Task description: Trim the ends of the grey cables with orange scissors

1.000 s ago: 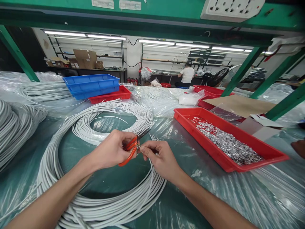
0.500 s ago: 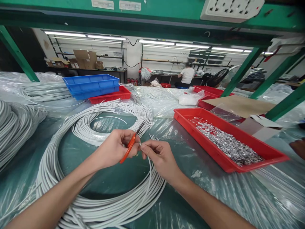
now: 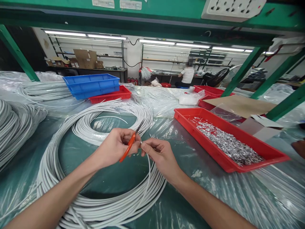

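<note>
My left hand (image 3: 120,144) is closed round a pair of scissors with orange handles (image 3: 128,147); their dark blades point up and away from me. Between the thumb and fingers of my right hand (image 3: 160,156) is pinched the end of a white cable (image 3: 149,168). The fingertips of both hands nearly meet at that end, and the small tip there is hard to make out. Under my hands lies a large coil of white cable (image 3: 51,149), with a second white coil (image 3: 88,127) just behind it.
A red tray (image 3: 228,167) of small shiny metal pieces stands at right. Blue trays (image 3: 92,84) rest partly on a red tray (image 3: 124,93) behind the coils. Another cable bundle (image 3: 16,133) lies at left. Green posts (image 3: 243,71) and an overhead beam frame the bench. Someone (image 3: 187,74) sits far back.
My hands have barely moved. The scissors have shifted very slightly, and more of their blades shows above my left fingers.
</note>
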`<state>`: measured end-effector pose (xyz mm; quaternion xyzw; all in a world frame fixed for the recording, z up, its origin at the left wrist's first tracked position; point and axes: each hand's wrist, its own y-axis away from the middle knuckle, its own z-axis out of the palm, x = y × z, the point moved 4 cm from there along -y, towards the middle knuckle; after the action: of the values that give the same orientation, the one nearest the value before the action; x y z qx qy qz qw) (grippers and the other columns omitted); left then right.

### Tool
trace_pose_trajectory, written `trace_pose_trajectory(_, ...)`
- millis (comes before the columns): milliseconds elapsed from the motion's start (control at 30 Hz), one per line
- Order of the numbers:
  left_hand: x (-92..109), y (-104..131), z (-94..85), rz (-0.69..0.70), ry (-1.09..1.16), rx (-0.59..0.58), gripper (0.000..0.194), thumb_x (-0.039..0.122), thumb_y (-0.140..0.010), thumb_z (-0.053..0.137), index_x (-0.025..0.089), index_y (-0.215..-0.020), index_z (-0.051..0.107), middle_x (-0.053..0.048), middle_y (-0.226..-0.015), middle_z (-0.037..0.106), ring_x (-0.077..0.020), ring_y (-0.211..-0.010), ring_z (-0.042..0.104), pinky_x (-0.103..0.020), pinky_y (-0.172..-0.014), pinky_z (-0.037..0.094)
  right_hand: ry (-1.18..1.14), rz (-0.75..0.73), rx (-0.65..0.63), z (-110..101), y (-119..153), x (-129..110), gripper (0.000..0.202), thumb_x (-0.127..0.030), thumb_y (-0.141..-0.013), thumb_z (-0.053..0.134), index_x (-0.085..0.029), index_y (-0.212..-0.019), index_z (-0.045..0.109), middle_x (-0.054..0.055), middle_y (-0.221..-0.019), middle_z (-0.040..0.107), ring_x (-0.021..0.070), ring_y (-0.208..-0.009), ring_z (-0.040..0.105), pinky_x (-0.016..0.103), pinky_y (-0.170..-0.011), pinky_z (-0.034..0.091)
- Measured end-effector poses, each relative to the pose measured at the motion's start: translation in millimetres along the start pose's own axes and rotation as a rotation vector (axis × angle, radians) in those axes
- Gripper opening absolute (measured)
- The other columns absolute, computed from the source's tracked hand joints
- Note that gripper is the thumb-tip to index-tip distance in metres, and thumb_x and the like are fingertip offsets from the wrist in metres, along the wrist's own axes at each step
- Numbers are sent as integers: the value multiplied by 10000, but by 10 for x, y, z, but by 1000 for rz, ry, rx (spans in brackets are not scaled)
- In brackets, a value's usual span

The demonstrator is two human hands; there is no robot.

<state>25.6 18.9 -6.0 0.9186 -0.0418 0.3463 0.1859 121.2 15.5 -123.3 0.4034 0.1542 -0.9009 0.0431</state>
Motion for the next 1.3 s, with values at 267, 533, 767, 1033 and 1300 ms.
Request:
trace_pose_trajectory(267,-36,-18,-13,1,-39,3,9,124,-750,602,131,-754,604,23,-604,561,-71,-542,432,-186,-479,324,13,8,-6,-2,-9,-3,256,-327,-852,647,-152,-669,686,11,-600,620,98,-529,458,240,-525,337)
trace_pose_trajectory(533,-12,-22,-11,15,27,1,101,119,-704,673,138,-739,581,41,-578,537,-94,-587,505,-206,-533,364,-159,86,-3,10,-11,50,211,-365,-802,719,-161,-780,669,13,-627,665,95,-523,498,227,-511,345)
trace_pose_trajectory(767,12,-21,7,40,-2,-12,54,131,-737,630,144,-758,583,12,-632,618,-121,-646,578,-214,-559,398,-155,136,-26,29,-20,45,287,-430,-798,698,-152,-729,676,21,-636,645,71,-476,359,233,-458,254)
trace_pose_trajectory(1033,20,-33,8,35,-37,-3,39,147,-711,622,138,-719,585,-14,-651,638,-126,-637,579,-214,-551,425,-176,150,-44,48,-19,57,286,-436,-804,687,-161,-727,667,16,-648,616,90,-523,381,239,-489,281)
trace_pose_trajectory(1300,40,-34,0,58,-38,-8,62,82,-707,582,137,-727,604,-11,-647,648,-130,-645,597,-228,-608,469,-211,144,-86,59,-19,81,290,-423,-832,661,-163,-704,646,21,-659,590,117,-595,411,258,-581,315)
